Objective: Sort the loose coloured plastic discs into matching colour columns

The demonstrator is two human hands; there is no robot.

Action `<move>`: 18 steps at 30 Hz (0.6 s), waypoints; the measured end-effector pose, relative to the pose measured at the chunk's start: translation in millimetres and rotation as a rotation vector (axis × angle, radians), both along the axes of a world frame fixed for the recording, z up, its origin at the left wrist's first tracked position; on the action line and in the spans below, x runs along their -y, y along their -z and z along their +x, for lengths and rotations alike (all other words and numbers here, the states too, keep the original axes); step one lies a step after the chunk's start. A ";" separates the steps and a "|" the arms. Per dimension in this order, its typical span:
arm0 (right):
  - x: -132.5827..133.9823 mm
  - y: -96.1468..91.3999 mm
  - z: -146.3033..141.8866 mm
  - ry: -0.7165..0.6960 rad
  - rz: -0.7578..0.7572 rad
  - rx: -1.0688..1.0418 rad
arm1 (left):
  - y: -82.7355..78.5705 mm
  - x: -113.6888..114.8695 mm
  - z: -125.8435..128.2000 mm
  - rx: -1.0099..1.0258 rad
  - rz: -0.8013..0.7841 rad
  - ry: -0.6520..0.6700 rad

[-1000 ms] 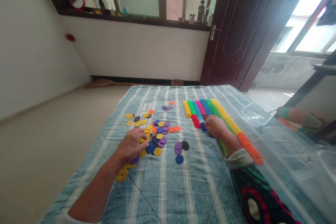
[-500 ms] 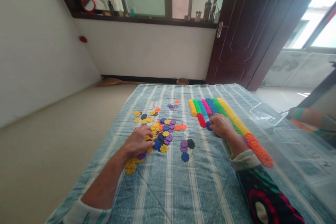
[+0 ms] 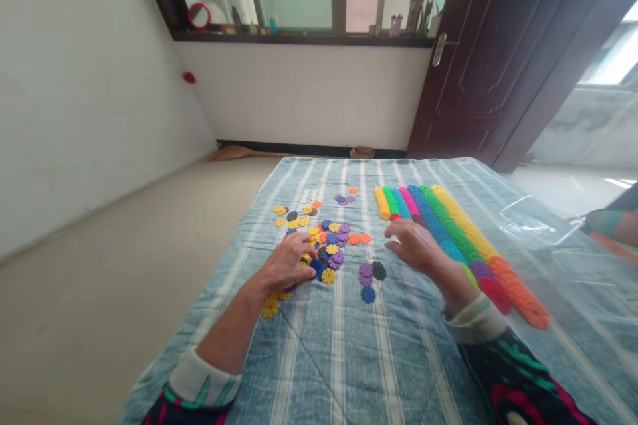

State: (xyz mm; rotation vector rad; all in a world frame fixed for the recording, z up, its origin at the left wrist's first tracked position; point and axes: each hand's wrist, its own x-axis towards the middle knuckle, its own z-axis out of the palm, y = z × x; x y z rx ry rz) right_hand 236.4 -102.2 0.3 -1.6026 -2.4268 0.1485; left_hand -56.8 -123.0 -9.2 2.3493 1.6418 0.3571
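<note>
A pile of flower-shaped plastic discs [image 3: 328, 275] in yellow, blue, purple and orange lies on the striped cloth. My left hand [image 3: 289, 263] rests at the pile's left side, fingers curved and thumb apart, its thumb tip beside a blue disc [image 3: 318, 268]. Part of the pile is hidden beneath this hand. To the right, my right hand [image 3: 415, 246] hovers over the near ends of the shorter disc rows, with a gap between thumb and forefinger and nothing visible in it. Long rows of overlapping discs [image 3: 461, 220], sorted by colour, run beyond it, partly covered by the hand and forearm.
A small group of purple, black and blue discs [image 3: 367, 294] lies between the hands. Other loose discs [image 3: 280, 210] and a "love" label [image 3: 310, 196] are farther back. At the right are a clear plastic box [image 3: 541, 222] and another person's blurred arm [image 3: 615, 222].
My right hand has come away from the blue disc at the row ends and moved nearer, its fingers parting. My left hand stays at the pile. The whole view has shifted.
</note>
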 end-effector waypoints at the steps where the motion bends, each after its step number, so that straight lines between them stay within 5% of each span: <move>1: 1.1 -0.9 -1.3 -0.007 0.000 -0.009 | 0.3 0.2 0.6 0.005 0.005 0.003; 11: 10.4 -3.9 -16.8 -0.075 -0.012 -0.082 | 3.2 -1.4 -2.5 0.219 -0.016 -0.011; 18: 22.5 5.4 -48.8 -0.271 0.027 -0.294 | -7.8 6.0 10.0 0.429 -0.029 0.027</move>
